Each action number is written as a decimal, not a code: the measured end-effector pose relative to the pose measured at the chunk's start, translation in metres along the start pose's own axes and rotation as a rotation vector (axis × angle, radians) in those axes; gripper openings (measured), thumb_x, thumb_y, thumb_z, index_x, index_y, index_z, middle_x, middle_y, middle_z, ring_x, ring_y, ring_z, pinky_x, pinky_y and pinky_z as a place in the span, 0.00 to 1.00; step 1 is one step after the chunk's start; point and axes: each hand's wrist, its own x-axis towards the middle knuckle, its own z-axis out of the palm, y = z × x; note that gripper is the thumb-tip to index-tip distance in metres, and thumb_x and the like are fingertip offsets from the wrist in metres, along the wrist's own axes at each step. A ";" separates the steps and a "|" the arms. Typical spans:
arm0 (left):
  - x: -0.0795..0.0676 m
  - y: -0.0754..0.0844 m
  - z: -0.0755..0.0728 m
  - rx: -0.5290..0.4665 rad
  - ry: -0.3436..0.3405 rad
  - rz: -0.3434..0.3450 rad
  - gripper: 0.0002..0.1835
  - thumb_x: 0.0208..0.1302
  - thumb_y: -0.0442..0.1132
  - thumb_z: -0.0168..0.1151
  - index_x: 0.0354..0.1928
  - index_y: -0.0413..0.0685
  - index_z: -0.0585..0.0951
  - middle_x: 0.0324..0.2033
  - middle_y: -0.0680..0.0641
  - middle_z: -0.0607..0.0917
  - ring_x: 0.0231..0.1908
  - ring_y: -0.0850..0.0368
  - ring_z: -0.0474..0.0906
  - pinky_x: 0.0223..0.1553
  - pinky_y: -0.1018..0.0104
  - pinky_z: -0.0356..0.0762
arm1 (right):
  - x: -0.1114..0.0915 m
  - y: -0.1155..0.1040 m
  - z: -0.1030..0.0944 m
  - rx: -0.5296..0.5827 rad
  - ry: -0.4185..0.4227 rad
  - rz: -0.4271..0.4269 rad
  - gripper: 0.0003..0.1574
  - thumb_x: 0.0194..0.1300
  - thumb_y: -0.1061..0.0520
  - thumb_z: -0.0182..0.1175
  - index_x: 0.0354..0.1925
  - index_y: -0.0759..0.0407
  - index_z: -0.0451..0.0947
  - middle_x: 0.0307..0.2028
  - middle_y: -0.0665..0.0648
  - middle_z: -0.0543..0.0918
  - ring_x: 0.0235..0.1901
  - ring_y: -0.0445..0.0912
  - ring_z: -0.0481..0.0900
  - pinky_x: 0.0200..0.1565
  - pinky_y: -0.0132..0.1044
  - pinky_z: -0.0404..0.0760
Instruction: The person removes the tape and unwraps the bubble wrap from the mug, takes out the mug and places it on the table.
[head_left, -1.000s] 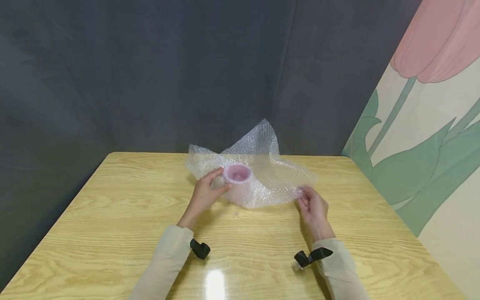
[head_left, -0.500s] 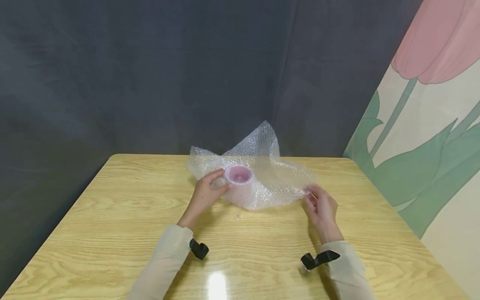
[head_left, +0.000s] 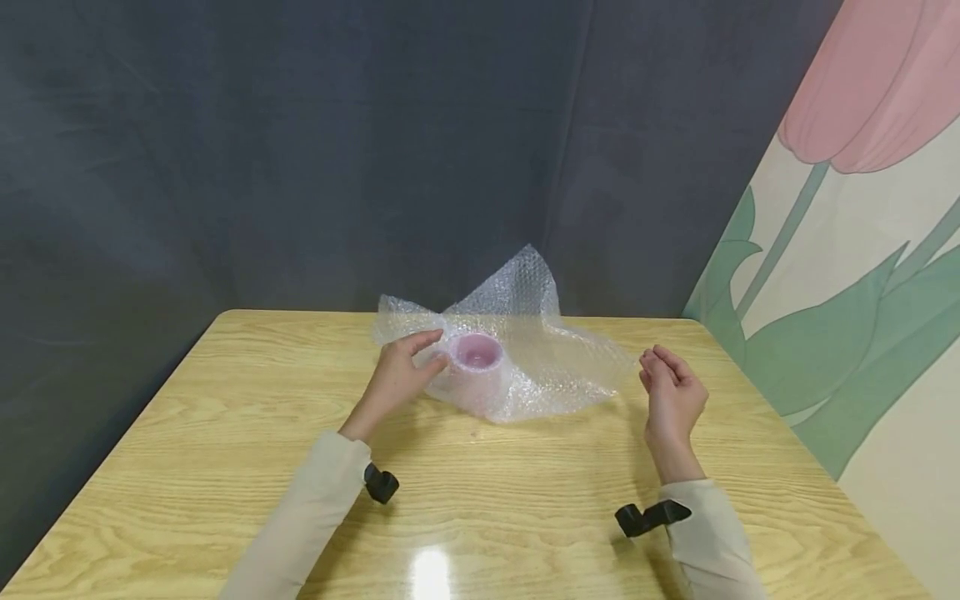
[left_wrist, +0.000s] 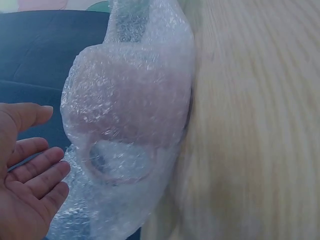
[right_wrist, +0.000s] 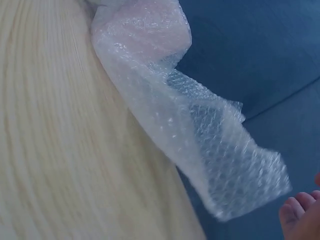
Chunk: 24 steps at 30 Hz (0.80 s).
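Observation:
A pink mug (head_left: 478, 352) stands upright on the table with clear bubble wrap (head_left: 558, 392) around its outside. Its open mouth faces up in the head view. Through the wrap, the left wrist view shows the mug's handle (left_wrist: 125, 179). Beside the mug, my left hand (head_left: 396, 373) is held with thumb and fingers apart, touching nothing in the left wrist view. My right hand (head_left: 675, 402) hovers right of the wrap's loose end, fingers loosely bent and holding nothing. Only part of that hand shows at the right wrist view's lower right corner.
The wood-grain table (head_left: 247, 433) extends to a dark curtain (head_left: 337, 167) behind it. On the right is a wall (head_left: 892, 400) with a painted tulip. One wrap corner sticks up behind the mug, and another flap spreads right.
My right hand has let go of the wrap's right end and moved right and up. My left hand has loosened from the wrapped mug and drawn slightly left. The mug stays put.

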 end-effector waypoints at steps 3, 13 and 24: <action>0.005 0.002 -0.004 0.036 0.001 0.046 0.24 0.64 0.38 0.65 0.60 0.38 0.77 0.56 0.40 0.79 0.59 0.45 0.73 0.60 0.54 0.70 | -0.001 -0.004 0.006 -0.075 -0.022 -0.115 0.10 0.63 0.66 0.63 0.44 0.65 0.82 0.38 0.56 0.85 0.37 0.41 0.84 0.39 0.25 0.80; 0.023 0.012 -0.008 0.180 0.011 0.228 0.16 0.62 0.33 0.65 0.51 0.34 0.82 0.46 0.39 0.85 0.47 0.45 0.82 0.51 0.52 0.77 | -0.044 -0.040 0.047 -0.351 -0.247 -0.509 0.13 0.65 0.70 0.59 0.47 0.79 0.78 0.44 0.72 0.82 0.37 0.37 0.81 0.40 0.22 0.77; 0.036 0.023 -0.011 0.252 -0.072 0.258 0.12 0.63 0.32 0.63 0.48 0.36 0.83 0.44 0.40 0.85 0.42 0.47 0.83 0.50 0.52 0.76 | -0.034 -0.015 0.076 -0.432 -0.509 -0.610 0.11 0.63 0.68 0.63 0.43 0.74 0.82 0.37 0.67 0.85 0.34 0.41 0.83 0.36 0.20 0.77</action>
